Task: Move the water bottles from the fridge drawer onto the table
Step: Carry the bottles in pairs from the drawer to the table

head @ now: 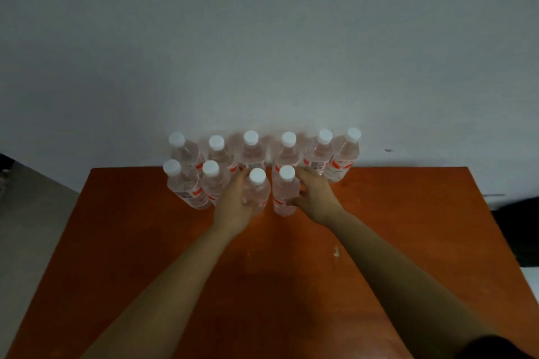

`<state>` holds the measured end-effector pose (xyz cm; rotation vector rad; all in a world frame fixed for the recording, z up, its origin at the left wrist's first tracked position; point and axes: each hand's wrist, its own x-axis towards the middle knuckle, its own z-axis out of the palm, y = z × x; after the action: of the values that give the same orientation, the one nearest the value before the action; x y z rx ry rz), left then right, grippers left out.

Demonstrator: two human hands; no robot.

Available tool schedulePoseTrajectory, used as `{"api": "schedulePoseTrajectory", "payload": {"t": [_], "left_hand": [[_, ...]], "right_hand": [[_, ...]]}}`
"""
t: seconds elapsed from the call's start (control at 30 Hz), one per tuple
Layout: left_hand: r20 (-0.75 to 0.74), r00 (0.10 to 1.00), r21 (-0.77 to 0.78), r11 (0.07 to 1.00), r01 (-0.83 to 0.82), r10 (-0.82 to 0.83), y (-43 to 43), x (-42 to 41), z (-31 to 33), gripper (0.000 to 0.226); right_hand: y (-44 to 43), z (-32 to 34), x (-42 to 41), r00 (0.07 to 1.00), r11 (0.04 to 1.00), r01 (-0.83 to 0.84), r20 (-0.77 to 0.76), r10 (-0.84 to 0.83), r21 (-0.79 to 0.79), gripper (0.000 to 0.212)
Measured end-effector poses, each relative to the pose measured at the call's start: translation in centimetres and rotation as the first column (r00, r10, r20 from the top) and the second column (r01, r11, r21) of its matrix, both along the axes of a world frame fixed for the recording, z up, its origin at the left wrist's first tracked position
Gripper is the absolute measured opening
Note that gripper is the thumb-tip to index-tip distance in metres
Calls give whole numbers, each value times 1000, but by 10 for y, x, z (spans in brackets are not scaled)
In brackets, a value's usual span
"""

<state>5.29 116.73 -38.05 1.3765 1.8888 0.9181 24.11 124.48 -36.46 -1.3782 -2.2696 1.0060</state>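
Note:
Several clear water bottles with white caps and red labels stand upright in two rows at the far edge of the orange-brown table (408, 227). My left hand (233, 204) grips one front-row bottle (258, 186) around its body. My right hand (313, 198) grips the bottle beside it (284, 189), fingers curled round its right side. Both held bottles stand on the tabletop. Two more front-row bottles (186, 183) stand to the left. The back row (341, 157) runs along the wall. No fridge drawer is in view.
A grey-white wall rises right behind the bottles. The table's left edge drops to a pale floor (29, 227). A dark object (519, 230) sits off the right edge. A small pale mark (336, 251) lies on the tabletop.

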Motion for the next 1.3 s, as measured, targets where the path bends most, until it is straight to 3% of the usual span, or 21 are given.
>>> {"api": "schedulePoseTrajectory", "payload": {"t": [0.1,0.27,0.57,0.67,0.83,1.0,1.13,1.3], "left_hand": [[34,999,-15,1000,-16,16,13,-10,-5,69],[-83,992,-44,995,89,-92,25,-27,-11,71],[-198,980,2,1000,22,-21,10,-14,7,57],[-279,959,25,998,49,-40,-2,-10,30,72],[-496,868,54,998,42,-10,-20,10,90,69],[-612,790,96,994,46,23,-26,67,158,62],[-723,691,98,990,104,-1,-20,132,193,56],[-806,584,77,961,266,-97,-7,231,217,67]], "right_hand": [[9,-9,-12,999,1000,-19,28,19,-1,74],[20,-20,-16,997,999,-23,71,24,-23,78],[3,-10,-21,990,1000,24,138,-26,17,83],[-6,5,-11,997,999,49,67,-50,13,93],[-10,59,31,993,977,87,-90,-71,197,60],[-16,126,100,974,888,214,-156,-163,407,51],[-34,156,169,950,795,310,-141,-278,521,50],[-72,164,266,875,687,407,-40,-483,603,51]]}}
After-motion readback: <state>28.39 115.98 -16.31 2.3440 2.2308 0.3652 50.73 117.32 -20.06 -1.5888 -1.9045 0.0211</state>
